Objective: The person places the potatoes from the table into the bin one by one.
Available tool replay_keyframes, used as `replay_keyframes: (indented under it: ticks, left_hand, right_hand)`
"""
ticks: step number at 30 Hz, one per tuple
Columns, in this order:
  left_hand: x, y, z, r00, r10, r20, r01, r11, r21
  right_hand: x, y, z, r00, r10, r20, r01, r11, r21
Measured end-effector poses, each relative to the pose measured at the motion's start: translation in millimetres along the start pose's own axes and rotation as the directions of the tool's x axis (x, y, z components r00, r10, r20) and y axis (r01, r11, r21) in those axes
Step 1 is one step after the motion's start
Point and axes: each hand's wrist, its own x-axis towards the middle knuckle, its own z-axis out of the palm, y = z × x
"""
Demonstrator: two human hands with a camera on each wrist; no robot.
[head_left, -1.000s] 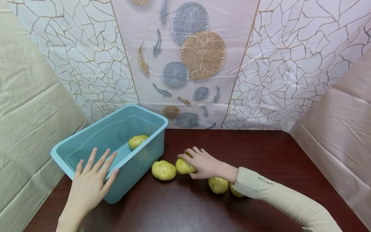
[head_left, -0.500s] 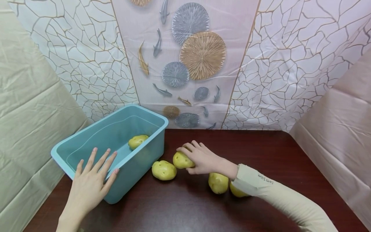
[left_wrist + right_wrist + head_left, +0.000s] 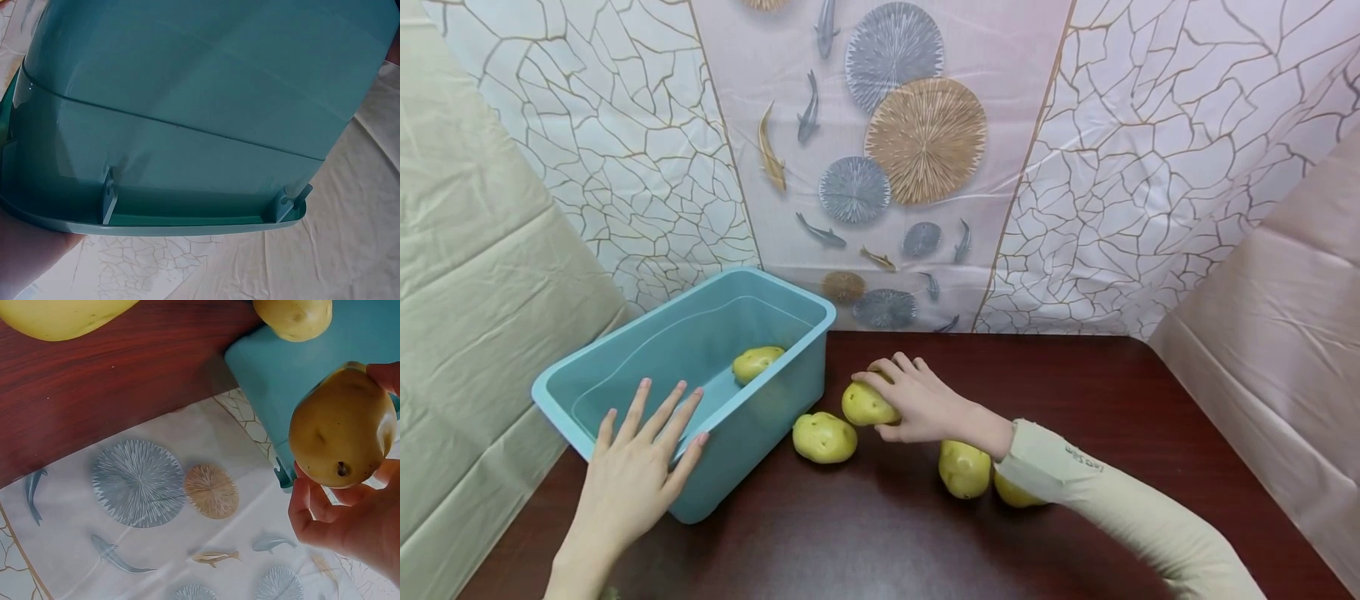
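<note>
Near the table's point(image 3: 1075, 392) middle, just beside the tub point(image 3: 760, 421), your right hand point(image 3: 925, 408) is gripping a potato point(image 3: 865, 404) clear of the wood, your flat left hand point(image 3: 636, 475) is steadying the rim, so the carry over the wall seems next.

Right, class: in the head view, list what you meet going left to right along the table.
Left hand → tub → potato in tub → loose potato → held potato → right hand → potato under the wrist → sleeve.
</note>
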Motion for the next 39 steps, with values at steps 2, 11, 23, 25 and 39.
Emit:
replay_keyframes:
  ticks: [2, 11, 23, 25, 39]
  left_hand:
    - [0.1, -0.1, -0.1, 1.000, -0.001, 0.001, 0.001, 1.000, 0.000]
    - [0.3, -0.1, 0.0, 1.000, -0.002, 0.002, 0.002, 1.000, 0.000]
    - [0.5, 0.0, -0.8, 1.000, -0.001, 0.003, 0.001, 1.000, -0.008]
    - [0.5, 0.1, -1.0, 1.000, 0.000, 0.000, 0.000, 1.000, -0.008]
    - [0.4, 0.3, -1.4, 1.000, -0.005, 0.006, 0.005, 1.000, -0.005]
  right_hand:
    - [1.3, -0.4, -1.2, 1.000, -0.003, -0.009, 0.003, 1.000, -0.001]
    - [7.9, -2.5, -8.8, 0.999, 0.006, -0.047, -0.005, 1.000, 0.012]
    - [13.5, -4.9, -15.8, 0.996, 0.022, -0.085, -0.021, 1.000, 0.019]
    - [15.1, -5.4, -17.3, 0.995, 0.022, -0.093, -0.020, 1.000, 0.021]
    - [27.6, -11.0, -29.9, 0.988, 0.017, -0.154, -0.011, 0.999, 0.041]
